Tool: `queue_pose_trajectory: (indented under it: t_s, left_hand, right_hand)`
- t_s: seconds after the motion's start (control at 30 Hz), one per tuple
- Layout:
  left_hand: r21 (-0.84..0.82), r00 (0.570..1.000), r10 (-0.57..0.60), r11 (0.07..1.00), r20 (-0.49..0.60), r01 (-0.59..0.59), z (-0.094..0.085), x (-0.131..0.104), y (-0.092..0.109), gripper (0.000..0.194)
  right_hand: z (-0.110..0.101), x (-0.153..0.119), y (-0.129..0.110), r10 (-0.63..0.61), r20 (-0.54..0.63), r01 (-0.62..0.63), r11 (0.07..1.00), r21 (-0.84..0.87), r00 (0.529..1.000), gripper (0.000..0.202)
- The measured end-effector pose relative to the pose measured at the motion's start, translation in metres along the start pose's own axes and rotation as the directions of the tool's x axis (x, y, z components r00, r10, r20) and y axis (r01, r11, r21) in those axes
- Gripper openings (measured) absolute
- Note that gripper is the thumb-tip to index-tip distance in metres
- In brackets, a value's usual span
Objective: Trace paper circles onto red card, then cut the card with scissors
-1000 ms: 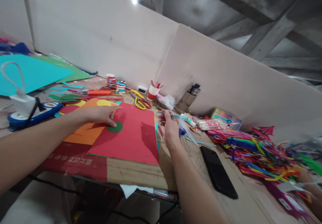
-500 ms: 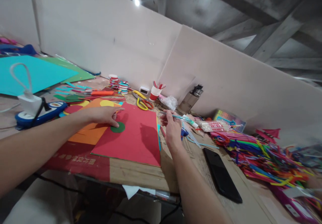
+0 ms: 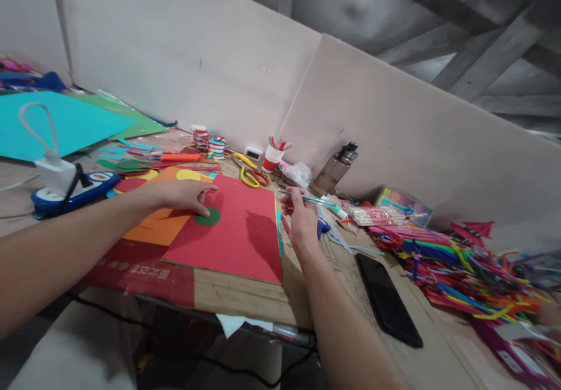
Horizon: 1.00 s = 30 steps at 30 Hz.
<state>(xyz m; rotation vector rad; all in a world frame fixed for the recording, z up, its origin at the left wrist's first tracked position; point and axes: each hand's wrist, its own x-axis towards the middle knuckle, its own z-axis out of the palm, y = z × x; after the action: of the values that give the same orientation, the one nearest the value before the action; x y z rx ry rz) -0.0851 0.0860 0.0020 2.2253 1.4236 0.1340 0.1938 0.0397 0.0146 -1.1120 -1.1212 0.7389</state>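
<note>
My left hand (image 3: 186, 196) rests over the left part of a red sheet of paper (image 3: 234, 247), thumb and forefinger apart, the other fingers curled. Its thumb tip is at the upper edge of a green paper circle (image 3: 207, 217) lying on that sheet. Under the red sheet, an orange sheet (image 3: 153, 229) sticks out to the left. Just right of the paper, my right hand (image 3: 302, 220) is closed around a slim pen (image 3: 322, 201) with a clear, teal-tinted barrel, held nearly level above the table.
Scissors (image 3: 249, 177), a red-and-white paper cup (image 3: 272, 159) and a bottle (image 3: 335, 171) stand or lie at the back. A black phone (image 3: 388, 299) lies to the right, before a heap of coloured pipe cleaners (image 3: 456, 273). Leftward is a blue-and-white power strip (image 3: 94, 185).
The camera view has shifted slightly. My hands keep nearly the same pose, with the pen still in my right hand and the green circle still by my left thumb.
</note>
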Motion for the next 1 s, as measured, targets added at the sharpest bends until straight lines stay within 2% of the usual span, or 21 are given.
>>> queue_pose_trajectory:
  t_s: [0.13, 0.23, 0.37, 0.6, 1.0]
  left_hand:
    - [0.068, 1.000, -0.005, 0.998, 0.000, 0.005, -0.004, -0.003, 0.005, 0.037]
    - [0.061, 1.000, -0.015, 0.998, -0.004, 0.015, -0.004, -0.003, 0.006, 0.028]
    - [0.045, 1.000, -0.022, 0.999, -0.007, 0.023, -0.003, -0.002, 0.005, 0.035]
    - [0.042, 1.000, -0.015, 0.999, -0.011, 0.016, -0.005, -0.004, 0.008, 0.048]
    - [0.052, 1.000, -0.012, 0.999, 0.020, 0.011, -0.003, -0.001, 0.002, 0.077]
  right_hand:
    - [-0.002, 0.002, -0.004, -0.005, 0.046, 0.003, 1.000, 0.028, 0.999, 0.034]
    - [-0.004, 0.003, -0.009, 0.014, 0.094, -0.014, 1.000, -0.002, 0.996, 0.041]
    - [-0.004, 0.002, -0.011, 0.051, 0.100, -0.045, 0.997, -0.062, 0.994, 0.040]
    - [-0.003, 0.001, -0.005, 0.042, 0.080, -0.035, 0.996, -0.082, 0.996, 0.033]
    - [-0.001, 0.002, 0.012, 0.067, 0.121, -0.055, 0.994, -0.098, 0.990, 0.038]
